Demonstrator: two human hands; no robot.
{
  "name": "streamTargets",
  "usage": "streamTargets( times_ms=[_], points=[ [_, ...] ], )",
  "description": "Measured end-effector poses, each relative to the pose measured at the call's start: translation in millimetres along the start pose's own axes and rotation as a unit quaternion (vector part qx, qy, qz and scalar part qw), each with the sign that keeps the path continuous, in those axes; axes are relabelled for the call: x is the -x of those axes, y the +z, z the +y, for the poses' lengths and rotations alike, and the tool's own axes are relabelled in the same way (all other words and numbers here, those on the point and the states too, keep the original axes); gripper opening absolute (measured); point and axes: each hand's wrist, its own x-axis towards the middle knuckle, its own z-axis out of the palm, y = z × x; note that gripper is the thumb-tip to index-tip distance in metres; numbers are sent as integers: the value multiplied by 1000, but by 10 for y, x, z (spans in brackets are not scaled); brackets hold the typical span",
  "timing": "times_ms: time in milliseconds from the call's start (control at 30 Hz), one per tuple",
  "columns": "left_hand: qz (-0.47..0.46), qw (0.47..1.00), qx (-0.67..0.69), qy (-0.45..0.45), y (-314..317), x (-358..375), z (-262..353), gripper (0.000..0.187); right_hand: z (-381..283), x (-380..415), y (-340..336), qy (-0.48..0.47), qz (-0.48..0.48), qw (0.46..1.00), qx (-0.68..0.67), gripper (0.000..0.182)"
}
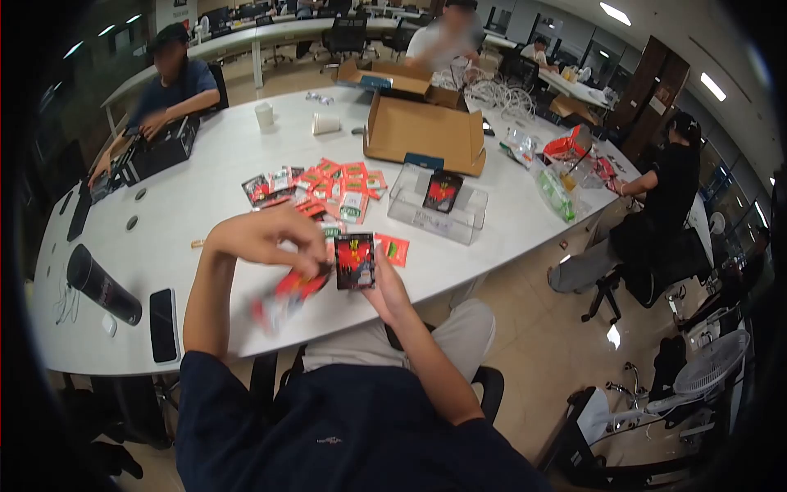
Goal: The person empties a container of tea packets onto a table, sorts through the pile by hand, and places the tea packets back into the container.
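My right hand [388, 283] holds a black and red packet [355, 262] upright, its printed front facing me. My left hand [279, 236] is bent over just to the left of it, fingers closed on another red packet [288, 297] that is smeared by motion. Beyond my hands lies a loose pile of red and black packets [352, 184], some overlapping. To the right of the pile stands a clear plastic bin [467, 223], with one black and red packet [443, 193] inside. An orange-red packet [395, 250] lies on the table behind my right hand.
The white table [221, 320] also bears a black tumbler [104, 284], a phone [163, 325], paper cups [325, 124] and an open cardboard box [426, 131]. Plastic bags [557, 193] lie at right. Other people sit across and at left; one person [668, 180] is at the right edge.
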Motion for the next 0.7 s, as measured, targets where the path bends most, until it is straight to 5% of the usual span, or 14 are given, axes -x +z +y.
streamTargets(
  times_ms=[33,100,167,267,433,600,700],
  points=[
    [0,1000,7,-2,97,-56,-44,21,-37,37,17,-3,-24,1000,17,53],
    [137,947,-276,-95,214,-215,-265,20,-28,37,48,-1,2,999,49,69],
    [118,980,-126,-103,270,-342,-443,21,-49,43,86,-13,-33,999,23,61],
    [136,961,-207,-120,407,-488,-661,21,3,87,62,-38,-59,995,64,48],
    [248,947,-190,-77,585,-558,-523,22,58,118,60,-99,7,984,145,51],
    [363,917,-168,-17,965,-249,-723,78,-17,184,139,-137,24,971,192,46],
    [337,937,0,-89,1207,-93,-844,83,-56,194,113,-160,7,943,291,42]
  ],
)
